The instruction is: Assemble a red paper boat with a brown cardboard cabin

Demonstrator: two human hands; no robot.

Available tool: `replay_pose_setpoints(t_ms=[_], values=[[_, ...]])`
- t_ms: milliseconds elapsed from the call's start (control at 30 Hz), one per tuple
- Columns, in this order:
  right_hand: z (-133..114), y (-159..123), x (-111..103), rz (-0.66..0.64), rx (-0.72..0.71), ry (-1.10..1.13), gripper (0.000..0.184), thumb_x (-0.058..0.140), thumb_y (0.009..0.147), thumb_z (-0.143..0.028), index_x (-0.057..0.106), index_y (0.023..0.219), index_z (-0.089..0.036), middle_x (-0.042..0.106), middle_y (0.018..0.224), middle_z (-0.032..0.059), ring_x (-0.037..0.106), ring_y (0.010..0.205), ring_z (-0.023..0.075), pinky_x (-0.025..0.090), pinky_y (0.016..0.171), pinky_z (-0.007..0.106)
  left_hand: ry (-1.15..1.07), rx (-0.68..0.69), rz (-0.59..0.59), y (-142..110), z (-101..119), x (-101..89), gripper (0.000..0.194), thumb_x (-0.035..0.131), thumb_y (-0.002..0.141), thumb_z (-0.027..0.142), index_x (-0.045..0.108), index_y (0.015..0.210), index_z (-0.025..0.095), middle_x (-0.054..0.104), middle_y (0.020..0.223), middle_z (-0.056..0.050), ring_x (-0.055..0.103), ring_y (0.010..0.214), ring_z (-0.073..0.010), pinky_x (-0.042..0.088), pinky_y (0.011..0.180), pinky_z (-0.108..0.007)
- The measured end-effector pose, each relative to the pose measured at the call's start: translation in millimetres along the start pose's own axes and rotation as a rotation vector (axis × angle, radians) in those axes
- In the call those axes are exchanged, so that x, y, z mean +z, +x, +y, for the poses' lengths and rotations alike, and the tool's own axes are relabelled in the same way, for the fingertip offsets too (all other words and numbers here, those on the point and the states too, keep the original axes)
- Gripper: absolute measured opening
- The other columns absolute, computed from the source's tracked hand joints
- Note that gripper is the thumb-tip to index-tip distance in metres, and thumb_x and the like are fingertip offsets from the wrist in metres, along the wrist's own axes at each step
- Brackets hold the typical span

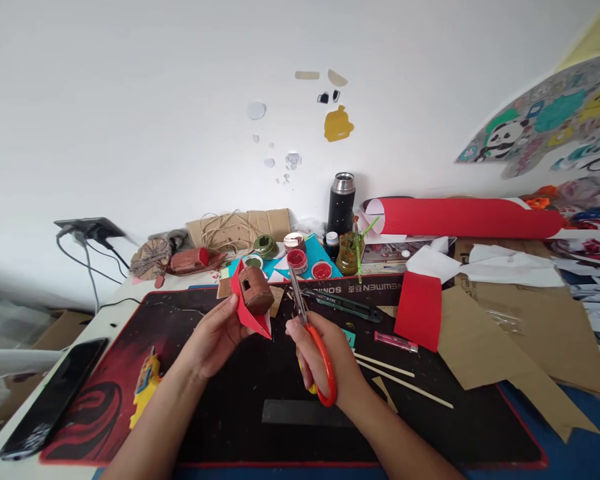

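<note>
My left hand (220, 337) grips a piece of red paper (253, 321) together with a small brown cylinder (257, 291) that has a square hole in its side. The paper lies against the cylinder and sticks out past its lower edge. In my right hand (315, 347) are scissors (325, 373) with orange and yellow handles, their blades pointing up and away from me. The blades are to the right of the paper and apart from it. They look nearly closed.
Under my hands lies a black mat (220, 420) with a utility knife (345, 305), wooden sticks (405, 381), a clear ruler (300, 412) and a yellow glue gun (147, 383). Paint pots (297, 261), a thermos (343, 203) and a red roll (460, 217) stand behind. Cardboard (475, 340) lies right, a phone (55, 400) left.
</note>
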State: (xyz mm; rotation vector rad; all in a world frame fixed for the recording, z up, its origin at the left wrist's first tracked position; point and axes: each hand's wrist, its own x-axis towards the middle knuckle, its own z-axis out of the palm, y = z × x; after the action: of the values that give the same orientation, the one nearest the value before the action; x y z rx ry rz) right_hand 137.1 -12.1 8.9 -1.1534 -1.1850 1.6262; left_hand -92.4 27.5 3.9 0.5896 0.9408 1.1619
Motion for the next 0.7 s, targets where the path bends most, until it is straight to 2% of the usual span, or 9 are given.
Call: replay_pose_setpoints(t_ms=[133, 267, 433, 500, 600, 633, 700], values=[[5, 2, 0, -0.025, 0.008, 0.019, 0.060, 0.062, 0.095, -0.083, 0.057, 0.092, -0.023, 0.049, 0.049, -0.0101, 0.046, 0.032, 0.0102, 0.035, 0.034, 0.019, 0.027, 0.040, 0.056, 0, -2, 5.7, 0.037, 0.091, 0.087, 0.035, 0.081, 0.115, 0.014, 0.086, 0.104, -0.012, 0.082, 0.084, -0.0251, 0.069, 0.068, -0.031], [7, 2, 1, -0.073, 0.033, 0.100, 0.070, 0.059, 0.089, -0.092, 0.059, 0.099, -0.022, 0.055, 0.050, -0.0080, 0.052, 0.035, 0.0131, 0.040, 0.037, 0.021, 0.087, 0.239, 0.151, 3, 0, 9.2, 0.051, 0.098, 0.077, 0.042, 0.080, 0.117, 0.015, 0.085, 0.112, -0.011, 0.081, 0.088, -0.0230, 0.068, 0.075, -0.030], [5, 2, 1, -0.125, 0.009, 0.164, 0.082, 0.057, 0.083, -0.099, 0.061, 0.106, -0.020, 0.064, 0.055, -0.0016, 0.067, 0.050, 0.0187, 0.050, 0.054, 0.027, 0.242, 0.546, 0.268, 6, 0, 4.9, 0.054, 0.101, 0.073, 0.043, 0.079, 0.116, 0.020, 0.084, 0.111, -0.006, 0.078, 0.097, -0.0203, 0.063, 0.087, -0.027], [5, 3, 1, -0.152, -0.006, 0.181, 0.085, 0.060, 0.080, -0.100, 0.062, 0.108, -0.020, 0.070, 0.064, 0.0020, 0.072, 0.061, 0.0210, 0.055, 0.063, 0.030, 0.338, 0.647, 0.302, 5, -1, 3.4, 0.056, 0.101, 0.073, 0.041, 0.077, 0.119, 0.022, 0.083, 0.114, -0.006, 0.077, 0.104, -0.0208, 0.061, 0.093, -0.028], [7, 2, 1, -0.193, -0.041, 0.185, 0.085, 0.063, 0.079, -0.099, 0.062, 0.112, -0.020, 0.076, 0.080, 0.0064, 0.078, 0.081, 0.0241, 0.058, 0.079, 0.034, 0.464, 0.752, 0.351, 1, -2, 5.7, 0.059, 0.101, 0.072, 0.041, 0.073, 0.121, 0.023, 0.081, 0.117, -0.006, 0.077, 0.106, -0.0232, 0.062, 0.091, -0.030], [8, 2, 1, -0.203, -0.043, 0.175, 0.084, 0.062, 0.081, -0.098, 0.062, 0.112, -0.020, 0.075, 0.083, 0.0062, 0.078, 0.080, 0.0235, 0.058, 0.078, 0.034, 0.493, 0.775, 0.363, -1, -3, 7.4, 0.061, 0.101, 0.072, 0.042, 0.071, 0.121, 0.023, 0.080, 0.117, -0.006, 0.077, 0.106, -0.0241, 0.062, 0.090, -0.031], [9, 1, 1, -0.199, -0.020, 0.120, 0.080, 0.057, 0.086, -0.097, 0.062, 0.110, -0.021, 0.072, 0.082, 0.0039, 0.075, 0.069, 0.0203, 0.056, 0.067, 0.030, 0.540, 0.809, 0.373, -4, -4, 10.5, 0.065, 0.101, 0.071, 0.044, 0.068, 0.123, 0.023, 0.079, 0.119, -0.007, 0.076, 0.107, -0.0259, 0.063, 0.092, -0.034]])
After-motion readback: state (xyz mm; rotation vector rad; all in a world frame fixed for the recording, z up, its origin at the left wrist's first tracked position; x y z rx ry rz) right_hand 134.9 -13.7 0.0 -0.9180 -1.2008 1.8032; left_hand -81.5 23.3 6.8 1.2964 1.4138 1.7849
